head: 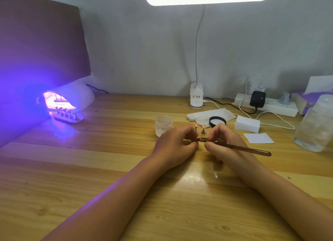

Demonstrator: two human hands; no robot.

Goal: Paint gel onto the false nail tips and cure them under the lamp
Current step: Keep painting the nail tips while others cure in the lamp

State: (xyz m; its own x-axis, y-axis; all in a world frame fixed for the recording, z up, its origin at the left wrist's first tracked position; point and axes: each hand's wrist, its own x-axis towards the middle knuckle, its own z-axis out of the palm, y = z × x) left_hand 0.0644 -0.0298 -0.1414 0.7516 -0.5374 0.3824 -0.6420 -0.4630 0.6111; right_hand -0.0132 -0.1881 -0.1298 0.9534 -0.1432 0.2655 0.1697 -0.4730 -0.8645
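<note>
My left hand [175, 143] pinches a small nail tip [198, 138] on a stand at the middle of the wooden desk. My right hand [222, 141] grips a brown brush [248, 148], its bristle end touching that tip and its handle pointing right. Two more pink nail tips [203, 128] stand upright on small holders just behind my fingers. A frosted gel jar [163, 125] sits open behind my left hand, its black lid [217, 121] lying to the right. At far left the white curing lamp [72, 98] glows purple over a tray of several nail tips [67, 115].
A clip desk lamp [196, 98] stands at the back centre, lit overhead. White wipes [210, 115], a white block [247, 123], a paper square [258, 138], a power strip [266, 105] with cables, a tissue pack [306, 100] and a clear bottle [315, 123] fill the right side.
</note>
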